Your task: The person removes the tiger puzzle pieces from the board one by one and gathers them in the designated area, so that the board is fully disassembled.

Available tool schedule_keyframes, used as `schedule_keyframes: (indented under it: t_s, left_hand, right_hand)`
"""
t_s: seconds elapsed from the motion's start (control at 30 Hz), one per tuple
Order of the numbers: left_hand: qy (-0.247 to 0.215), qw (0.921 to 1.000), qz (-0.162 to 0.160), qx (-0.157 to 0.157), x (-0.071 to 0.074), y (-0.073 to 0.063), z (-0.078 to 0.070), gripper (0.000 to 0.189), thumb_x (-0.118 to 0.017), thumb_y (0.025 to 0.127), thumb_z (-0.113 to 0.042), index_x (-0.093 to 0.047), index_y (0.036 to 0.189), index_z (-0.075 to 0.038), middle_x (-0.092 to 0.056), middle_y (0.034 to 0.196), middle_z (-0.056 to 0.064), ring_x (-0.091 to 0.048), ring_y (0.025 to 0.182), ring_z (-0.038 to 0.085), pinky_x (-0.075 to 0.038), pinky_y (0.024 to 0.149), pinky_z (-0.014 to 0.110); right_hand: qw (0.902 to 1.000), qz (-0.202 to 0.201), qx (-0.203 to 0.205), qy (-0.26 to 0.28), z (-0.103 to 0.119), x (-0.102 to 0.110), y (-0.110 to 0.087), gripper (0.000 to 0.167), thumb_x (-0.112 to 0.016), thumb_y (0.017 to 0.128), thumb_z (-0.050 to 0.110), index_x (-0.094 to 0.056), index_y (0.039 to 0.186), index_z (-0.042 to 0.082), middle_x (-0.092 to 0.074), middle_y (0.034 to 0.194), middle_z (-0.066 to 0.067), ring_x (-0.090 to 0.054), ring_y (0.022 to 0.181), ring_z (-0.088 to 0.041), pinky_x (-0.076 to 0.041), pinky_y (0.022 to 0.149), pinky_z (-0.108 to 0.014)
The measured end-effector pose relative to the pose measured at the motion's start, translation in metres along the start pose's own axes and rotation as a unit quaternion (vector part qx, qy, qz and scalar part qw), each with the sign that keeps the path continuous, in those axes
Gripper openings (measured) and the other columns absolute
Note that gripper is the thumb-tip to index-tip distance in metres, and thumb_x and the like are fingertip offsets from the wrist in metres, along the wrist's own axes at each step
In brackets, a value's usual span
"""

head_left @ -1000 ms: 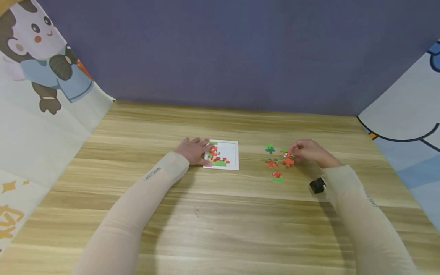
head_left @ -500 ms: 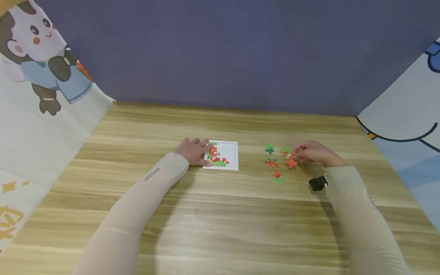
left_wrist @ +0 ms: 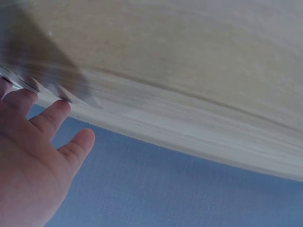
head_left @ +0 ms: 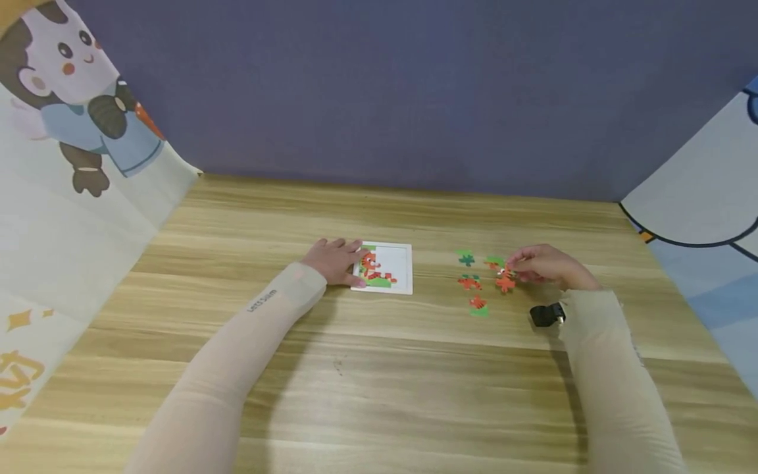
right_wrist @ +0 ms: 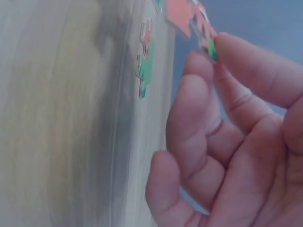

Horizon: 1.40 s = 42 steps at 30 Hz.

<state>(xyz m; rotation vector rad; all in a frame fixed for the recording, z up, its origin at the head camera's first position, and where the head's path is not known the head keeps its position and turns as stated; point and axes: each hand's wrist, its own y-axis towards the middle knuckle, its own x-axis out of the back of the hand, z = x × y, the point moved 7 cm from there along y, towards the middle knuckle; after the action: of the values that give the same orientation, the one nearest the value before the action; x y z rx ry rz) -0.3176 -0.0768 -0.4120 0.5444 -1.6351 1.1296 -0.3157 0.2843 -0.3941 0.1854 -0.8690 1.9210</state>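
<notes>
Your left hand (head_left: pixel 335 261) rests on the left edge of the white puzzle tray (head_left: pixel 401 268). Its fingers are spread out, and they touch the tray without pinching it. Inside the tray, puzzle pieces (head_left: pixel 379 282) cover the left side and some of the near side. They show a stripy orange animal and some green. The rest of the tray's floor is white.

Your right hand (head_left: pixel 545 264) is well to the right of the tray. Its thumb and finger are close together, pinching one orange piece (head_left: pixel 505 284) by its edge. The right wrist view shows this piece up off the table (head_left: pixel 379 382).

Four more bits lie right of the tray, before your right hand. A green piece (head_left: pixel 466 259) and a green-topped piece (head_left: pixel 493 263) are level with the tray's far half. A stripy piece (head_left: pixel 470 284) is level with its near half. A green-bottomed piece (head_left: pixel 478 306) lies a little nearer you than the tray. Behind the tray stands a dark blue wall (head_left: pixel 379 92).
</notes>
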Motion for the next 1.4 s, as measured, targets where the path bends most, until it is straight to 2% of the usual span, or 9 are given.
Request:
schedule_keyframes:
  t_s: [0.13, 0.33, 0.67, 0.93, 1.2, 1.4]
  left_hand:
    - [-0.001, 1.0, -0.001, -0.002, 0.0, 0.001, 0.0, 0.083, -0.048, 0.09, -0.063, -0.016, 0.155, -0.023, -0.008, 0.16, 0.001, -0.015, 0.144, 0.033, -0.011, 0.114, 0.055]
    - [-0.001, 0.9999, 0.008, 0.006, 0.001, 0.0, 0.0, 0.083, -0.048, 0.09, -0.063, -0.016, 0.155, -0.023, -0.007, 0.16, 0.0, -0.014, 0.144, 0.032, -0.011, 0.114, 0.054]
    - [0.005, 0.9998, 0.011, 0.016, -0.003, 0.006, 0.002, 0.084, -0.05, 0.088, -0.063, -0.017, 0.155, -0.024, -0.008, 0.16, 0.0, -0.014, 0.145, 0.031, -0.009, 0.114, 0.055]
    - [0.006, 0.9999, 0.001, 0.009, -0.001, 0.006, 0.001, 0.085, -0.051, 0.087, -0.064, -0.018, 0.155, -0.023, -0.01, 0.16, 0.001, -0.015, 0.144, 0.032, -0.01, 0.114, 0.055]
    - [0.008, 0.9999, 0.007, 0.012, 0.0, 0.005, 0.001, 0.084, -0.05, 0.089, -0.062, -0.017, 0.155, -0.023, -0.008, 0.16, 0.001, -0.014, 0.145, 0.031, -0.009, 0.115, 0.054]
    - [0.009, 0.9999, 0.008, 0.006, -0.002, 0.009, 0.003, 0.088, -0.049, 0.086, -0.068, -0.018, 0.155, -0.023, -0.01, 0.16, 0.002, -0.016, 0.144, 0.032, -0.011, 0.114, 0.055]
  right_hand:
    - [1.0, 0.002, -0.005, 0.002, -0.002, 0.0, 0.001, 0.021, -0.059, 0.096, 0.018, -0.063, 0.11, 0.002, -0.06, 0.078, 0.008, -0.055, 0.065, -0.006, -0.046, 0.058, -0.025]
    - [0.9995, 0.017, -0.011, -0.024, -0.001, -0.004, 0.004, 0.029, -0.057, 0.097, 0.02, -0.06, 0.116, -0.002, -0.062, 0.085, 0.009, -0.059, 0.073, -0.007, -0.051, 0.066, -0.03]
    - [0.9989, 0.005, -0.02, -0.041, 0.001, -0.011, 0.01, 0.025, -0.059, 0.095, 0.021, -0.063, 0.109, 0.0, -0.06, 0.075, 0.007, -0.056, 0.067, -0.008, -0.045, 0.059, -0.028]
    - [0.9982, -0.002, -0.034, -0.049, -0.002, -0.01, 0.014, 0.015, -0.056, 0.096, 0.016, -0.065, 0.101, 0.005, -0.059, 0.074, 0.006, -0.054, 0.065, -0.009, -0.042, 0.058, -0.028]
    - [0.9973, -0.003, -0.043, -0.06, -0.002, -0.011, 0.016, 0.015, -0.054, 0.096, 0.015, -0.065, 0.1, 0.005, -0.058, 0.075, 0.004, -0.053, 0.066, -0.011, -0.04, 0.058, -0.028]
    - [0.9974, 0.005, -0.047, -0.055, -0.002, -0.011, 0.018, 0.012, -0.055, 0.095, 0.013, -0.066, 0.091, 0.01, -0.059, 0.073, 0.005, -0.052, 0.064, -0.01, -0.039, 0.055, -0.026]
